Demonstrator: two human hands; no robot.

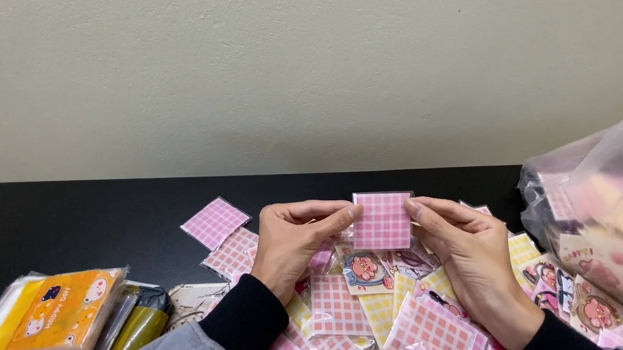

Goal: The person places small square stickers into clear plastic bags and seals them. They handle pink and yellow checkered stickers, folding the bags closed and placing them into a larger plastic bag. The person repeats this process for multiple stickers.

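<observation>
Nearest the camera, a heap of small checked packets (pixel 417 324) covers the black surface (pixel 87 219) between the two forearms; roughly a dozen pink checked ones show, about four yellow checked ones, and several with cartoon pictures, though the overlapping makes an exact count impossible. At the near left lies one stack of orange and yellow packs (pixel 59 317) in clear wrap, with one dark green and gold pouch (pixel 139 321) just beside it. At the right edge sits one large clear plastic bag (pixel 620 221), bulging with more packets that are too blurred to count.

Above the heap the left hand (pixel 291 241) and the right hand (pixel 471 247) meet on a single pink checked packet (pixel 383 221), lifted clear of the pile and held flat toward the camera. The left grip is narrow, thumb tip pressed on the packet's left edge with the fingers curled behind. The right grip is also narrow, fingertips closed on the right edge. Both wrists angle inward, dark sleeves reaching to them.

Farther back, two pink checked packets (pixel 215 222) lie apart from the heap on the surface, one overlapping the other. Behind everything stands one plain cream wall (pixel 301 62)
</observation>
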